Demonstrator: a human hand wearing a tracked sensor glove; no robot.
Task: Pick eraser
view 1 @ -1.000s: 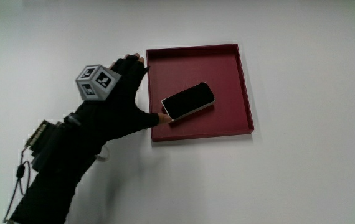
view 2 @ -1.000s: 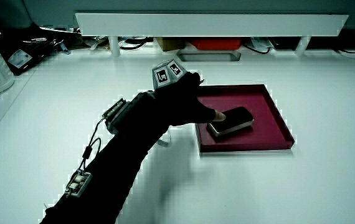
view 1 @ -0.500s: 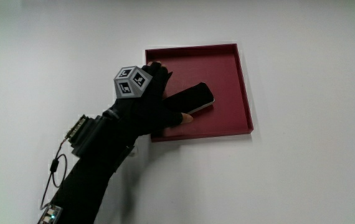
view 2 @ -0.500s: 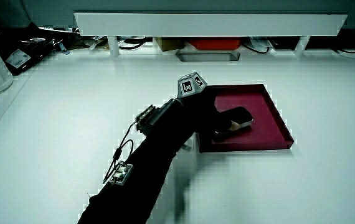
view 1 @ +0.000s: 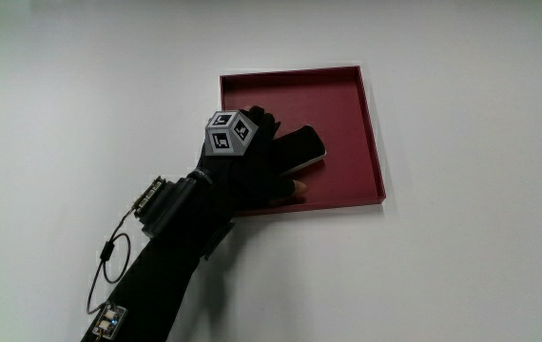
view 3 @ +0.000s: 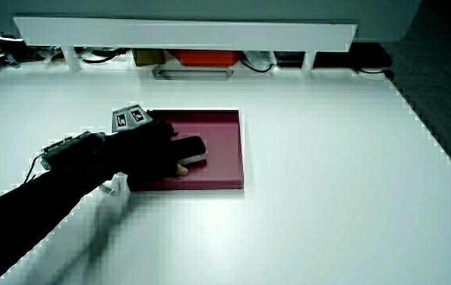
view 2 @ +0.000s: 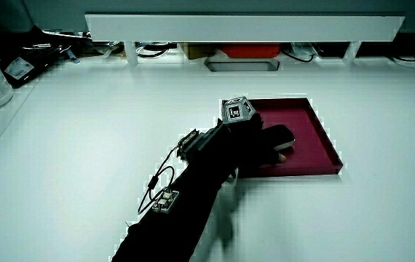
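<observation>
Gloved hand on the eraser in the red tray

From above we see the black-gloved hand (view 1: 252,171) covering most of the black, pale-edged rectangular eraser (view 1: 301,148) inside the shallow dark-red square tray (view 1: 371,133), fingers closed around it; in both side views (view 2: 255,138) (view 3: 158,150) a bare thumb tip shows beside it. The white table (view 2: 84,131) ends at a low white partition (view 2: 244,28). A second ago the hand sat at the tray's rim

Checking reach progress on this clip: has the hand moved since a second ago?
Yes. The hand has gone from beside the red tray, at its edge, to over the tray, covering part of the dark eraser.
</observation>
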